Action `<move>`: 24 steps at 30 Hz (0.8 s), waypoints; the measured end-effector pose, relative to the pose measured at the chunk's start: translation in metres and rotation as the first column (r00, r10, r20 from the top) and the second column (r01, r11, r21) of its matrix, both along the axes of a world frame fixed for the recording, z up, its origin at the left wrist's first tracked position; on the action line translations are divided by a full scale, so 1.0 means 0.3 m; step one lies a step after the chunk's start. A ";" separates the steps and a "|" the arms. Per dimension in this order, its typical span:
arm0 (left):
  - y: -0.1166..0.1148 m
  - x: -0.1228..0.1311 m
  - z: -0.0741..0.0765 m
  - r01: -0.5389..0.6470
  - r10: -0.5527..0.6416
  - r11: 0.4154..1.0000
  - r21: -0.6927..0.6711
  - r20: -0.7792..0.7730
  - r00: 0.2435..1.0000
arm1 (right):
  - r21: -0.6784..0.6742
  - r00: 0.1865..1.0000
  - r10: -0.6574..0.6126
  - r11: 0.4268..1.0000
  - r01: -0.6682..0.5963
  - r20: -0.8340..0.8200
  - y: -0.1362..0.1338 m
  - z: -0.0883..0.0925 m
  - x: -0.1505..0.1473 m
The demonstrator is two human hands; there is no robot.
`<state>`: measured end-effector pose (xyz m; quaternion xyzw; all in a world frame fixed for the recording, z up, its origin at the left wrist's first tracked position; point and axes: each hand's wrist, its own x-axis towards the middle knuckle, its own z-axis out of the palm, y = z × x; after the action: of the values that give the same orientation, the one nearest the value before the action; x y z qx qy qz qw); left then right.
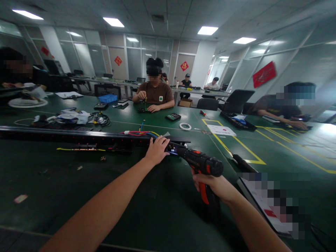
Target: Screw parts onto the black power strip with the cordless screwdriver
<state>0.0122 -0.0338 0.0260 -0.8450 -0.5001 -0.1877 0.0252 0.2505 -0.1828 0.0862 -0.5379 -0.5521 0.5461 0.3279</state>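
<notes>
A long black metal bar (78, 135) lies across the green table, running from the left edge to the middle. My left hand (156, 150) grips it near its right end, with the fingers draped over the top. Red, blue and yellow wires (151, 133) come out behind that hand. My right hand (214, 184) is wrapped around the handle of a black and orange cordless drill (201, 161). The drill's nose points left at the bar's end, close to my left fingertips; whether its tip touches anything I cannot make out.
Yellow-sleeved wiring (81, 149) lies just before the bar. A soldering iron (243, 162) and a clipboard (270, 210) are at right. Beyond the bar are a white tape roll (185, 126), a screwdriver (204, 114), a blue basket (108, 98) and cables. A person (154, 91) works opposite.
</notes>
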 end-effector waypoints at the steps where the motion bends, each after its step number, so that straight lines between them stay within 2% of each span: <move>1: 0.000 0.000 -0.001 -0.002 0.002 1.000 0.000 -0.004 1.000 | 0.001 1.000 0.003 1.000 -0.003 0.000 0.000 -0.003 0.002; 9: -0.024 0.020 0.003 -0.050 0.050 0.999 -0.017 -0.033 0.998 | -0.006 1.000 -0.001 1.000 0.001 -0.003 0.002 -0.018 0.014; 12: -0.048 0.039 0.016 -0.154 0.148 0.984 -0.086 -0.072 0.986 | -0.009 1.000 -0.005 1.000 0.005 0.000 0.003 -0.013 0.012; 17: -0.078 0.037 0.053 -0.397 0.356 0.888 -0.233 -0.199 0.913 | -0.022 1.000 -0.011 1.000 0.010 -0.027 0.004 -0.012 0.010; 21: -0.090 -0.013 0.080 -0.507 0.419 0.813 -0.287 -0.315 0.851 | -0.019 0.999 -0.008 1.000 0.007 -0.042 0.004 -0.016 0.010; 24: -0.096 -0.053 0.082 -0.561 0.453 0.755 -0.340 -0.349 0.821 | -0.021 0.999 -0.004 1.000 0.003 -0.044 0.005 -0.016 0.011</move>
<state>-0.0036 -0.0626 0.0504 -0.6769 -0.7330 0.0464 -0.0492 0.2539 -0.1812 0.0814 -0.5300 -0.5381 0.5630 0.3356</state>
